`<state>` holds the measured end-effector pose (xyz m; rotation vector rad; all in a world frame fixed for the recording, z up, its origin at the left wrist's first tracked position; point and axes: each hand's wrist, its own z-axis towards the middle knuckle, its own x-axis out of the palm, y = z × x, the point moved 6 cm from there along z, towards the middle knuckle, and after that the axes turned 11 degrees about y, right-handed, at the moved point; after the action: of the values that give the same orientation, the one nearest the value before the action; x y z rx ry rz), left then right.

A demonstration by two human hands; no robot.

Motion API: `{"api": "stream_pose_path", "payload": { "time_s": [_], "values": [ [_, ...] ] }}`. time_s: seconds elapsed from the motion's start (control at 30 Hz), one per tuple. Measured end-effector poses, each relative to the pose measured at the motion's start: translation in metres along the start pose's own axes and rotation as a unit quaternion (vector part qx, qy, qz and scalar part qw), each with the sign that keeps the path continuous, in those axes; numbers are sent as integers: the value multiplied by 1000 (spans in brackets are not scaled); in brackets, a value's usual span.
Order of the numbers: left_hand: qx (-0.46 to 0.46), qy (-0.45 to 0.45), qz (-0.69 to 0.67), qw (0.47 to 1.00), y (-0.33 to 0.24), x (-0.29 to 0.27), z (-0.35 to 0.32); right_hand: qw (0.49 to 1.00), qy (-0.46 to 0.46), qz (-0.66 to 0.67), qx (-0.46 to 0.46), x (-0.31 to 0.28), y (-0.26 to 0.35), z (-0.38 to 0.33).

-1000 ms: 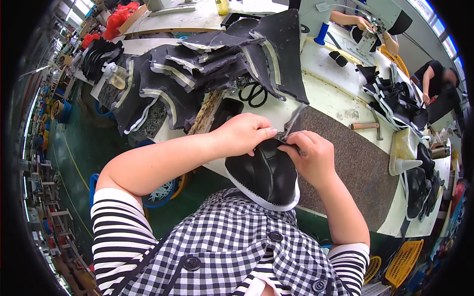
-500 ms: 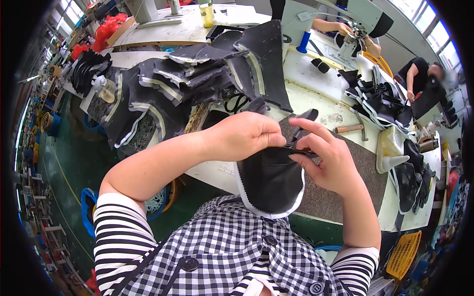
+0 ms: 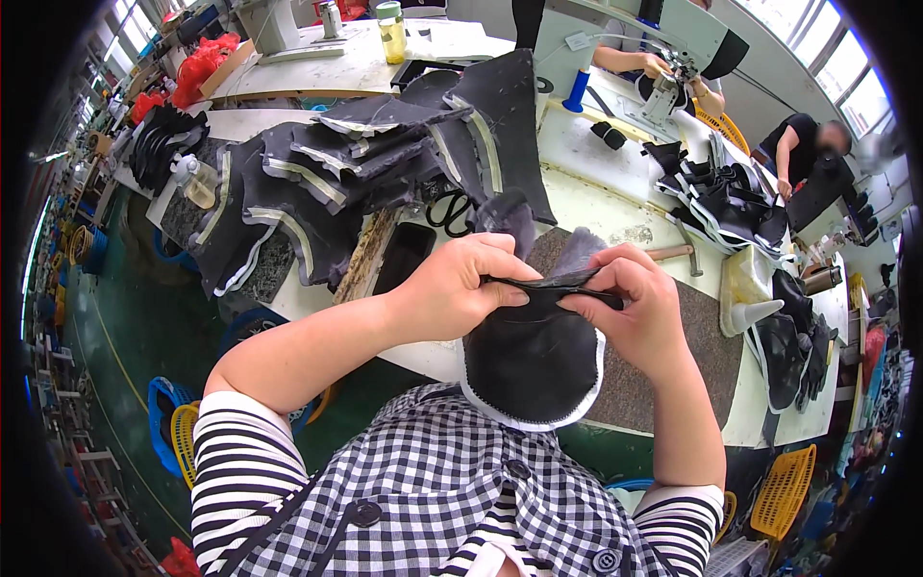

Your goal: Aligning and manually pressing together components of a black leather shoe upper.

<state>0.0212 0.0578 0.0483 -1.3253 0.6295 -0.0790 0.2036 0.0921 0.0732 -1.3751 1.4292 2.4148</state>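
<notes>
**Folding the top edge of a black shoe upper**

Working from the left: a stack of cut black panels with pale edging (image 3: 317, 183) lies spread over the far part of the worktop (image 3: 635, 207), with black-handled scissors (image 3: 450, 210) just beyond the hands. The left hand (image 3: 460, 288) is closed in a pinch on the top edge of the black shoe upper (image 3: 534, 361), thumb and fingers clamped over the left end of a narrow folded strip. The upper hangs between both hands, above the near edge of the worktop and close to the person's checked shirt — its white-trimmed lower rim points down toward the chest. The right hand (image 3: 639, 303) is likewise closed, pinching the right end of the same strip, so the edge is drawn taut between the two grips.

By the look of it, the step in hand is turning or pressing down that top edge. The next move likely calls for even tension from both hands and a small shift of the pinch along the rim — without letting the fold spring open.
</notes>
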Motion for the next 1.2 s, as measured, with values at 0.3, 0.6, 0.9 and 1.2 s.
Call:
{"api": "stream_pose_path", "payload": {
  "time_s": [0.3,0.6,0.9,1.2],
  "values": [
    [129,-11,281,951,-29,10,-6,998,-3,-63,-15,8,10,3],
    [48,-98,189,976,-10,-7,-9,989,-89,35,-110,22,-4,-3],
    [-60,-67,54,995,23,-15,-12,959,-155,-93,-216,46,7,-19],
    [-109,-41,-55,992,40,-10,-16,995,-79,65,-22,48,-2,-2]
  ]
}}
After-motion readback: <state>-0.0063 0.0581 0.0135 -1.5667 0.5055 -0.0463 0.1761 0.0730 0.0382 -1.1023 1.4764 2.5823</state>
